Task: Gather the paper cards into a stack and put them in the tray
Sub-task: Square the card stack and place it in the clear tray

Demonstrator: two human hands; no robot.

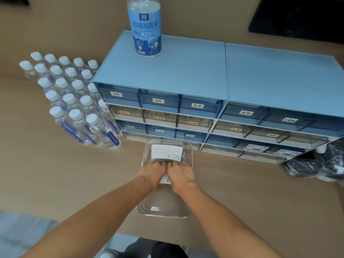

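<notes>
A clear plastic tray [163,214] lies on the tan table just in front of the drawer cabinet. White paper cards [166,151] rest in a stack in its far half. Both hands are inside the tray, side by side. My left hand [151,173] and my right hand [181,175] press their fingertips on the near edge of the stack. A bit of white card [165,179] shows between and under the two hands. The fingers hide the stack's near edge, and the tray's near half holds nothing.
A blue drawer cabinet [204,75] with labelled drawers stands right behind the tray, a disinfectant bottle [145,27] on top. Several capped water bottles [74,101] crowd the table at the left. A dark plastic bag [316,164] lies at the right.
</notes>
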